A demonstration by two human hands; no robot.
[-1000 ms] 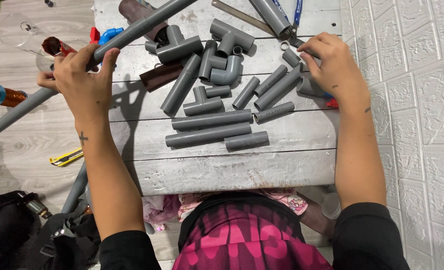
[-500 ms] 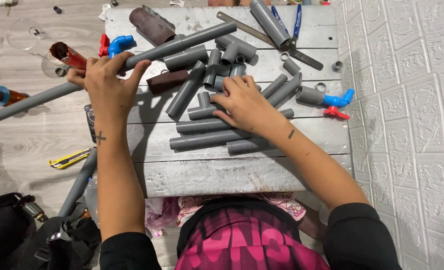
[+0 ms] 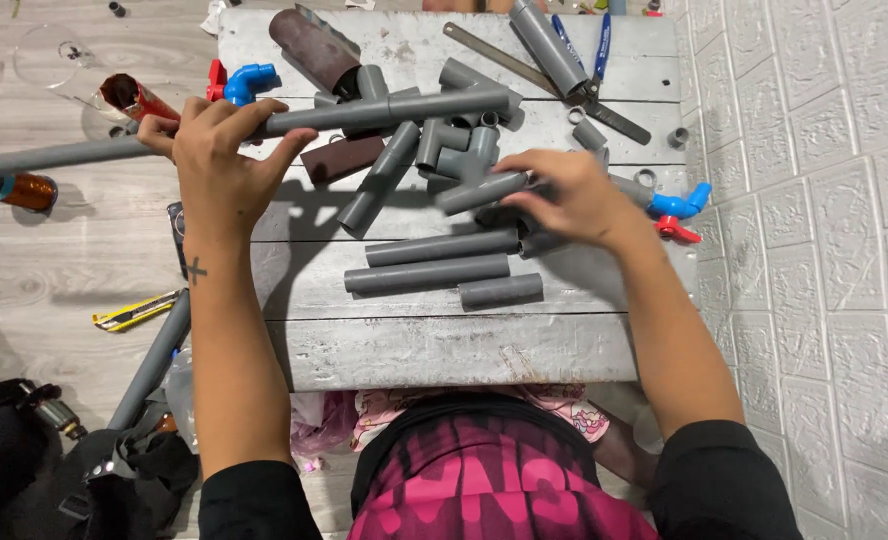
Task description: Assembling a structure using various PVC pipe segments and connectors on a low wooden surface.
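Watching the head view, I had the left hand (image 3: 219,160) wrapped over the long grey pipe (image 3: 384,110), fingers on top and thumb beneath, gripping it where it crossed the left edge of the grey wooden board (image 3: 444,350). The pipe ran from off the floor on the left, up across the board, its far end lying over the heap of elbow fittings (image 3: 459,145). The right hand (image 3: 569,195) was closed in a pinch on one short pipe piece (image 3: 479,192), tilted and raised a little above the others, just right of the heap.

As for progress, I judged it early: three cut lengths (image 3: 442,247) lay side by side near the front of the board, loose and apart from any fitting. I saw nothing pushed onto the long pipe's end, and the fittings sat in an unsorted pile. The blue valve (image 3: 249,80) beside the left hand and the second blue valve (image 3: 679,205) just past the right wrist were both unattached. So the cutting looked done, the joining not begun.

Around the edges: a wide brown pipe (image 3: 314,45) at the back, blue-handled pliers (image 3: 589,50) top right, a yellow utility knife (image 3: 134,312) on the floor to the left
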